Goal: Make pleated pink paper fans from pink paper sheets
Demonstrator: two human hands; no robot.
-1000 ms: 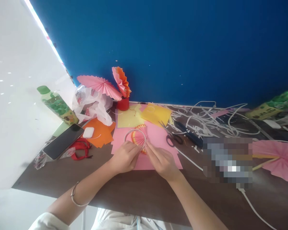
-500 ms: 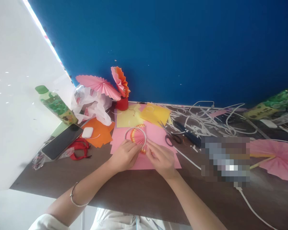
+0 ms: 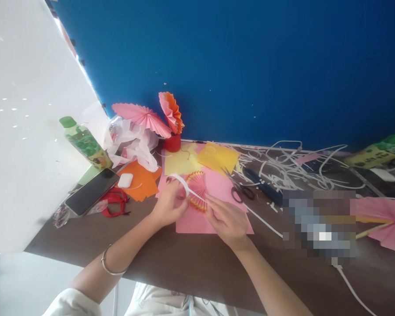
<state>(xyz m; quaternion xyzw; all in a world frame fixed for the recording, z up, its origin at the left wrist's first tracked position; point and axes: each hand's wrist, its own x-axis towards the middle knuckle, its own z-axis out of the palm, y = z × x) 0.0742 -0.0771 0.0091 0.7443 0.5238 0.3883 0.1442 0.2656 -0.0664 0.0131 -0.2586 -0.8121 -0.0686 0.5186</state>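
Observation:
My left hand [image 3: 167,202] is closed on a roll of white tape [image 3: 181,180] held up on its edge. From the roll a narrow strip runs slantwise to the right, and its end is pinched in the fingers of my right hand [image 3: 228,223]. Behind the strip is a pleated paper fan [image 3: 197,186], pink with yellow-orange edges. Pink paper sheets [image 3: 191,227] lie beneath the fan and both hands. Scissors [image 3: 239,193] with dark handles rest just beyond my right hand.
Orange paper [image 3: 141,193], a white case [image 3: 125,180] and a phone [image 3: 92,192] lie left, near a green-capped bottle [image 3: 87,142]. Pleated paper flowers [image 3: 145,119] stand in a red pot [image 3: 172,144] at the back. Tangled white strips [image 3: 276,166] cover the right rear.
My left hand has moved away from my right with the tape roll, turning it. A strip of tape now stretches between the two hands. The whole view has shifted slightly.

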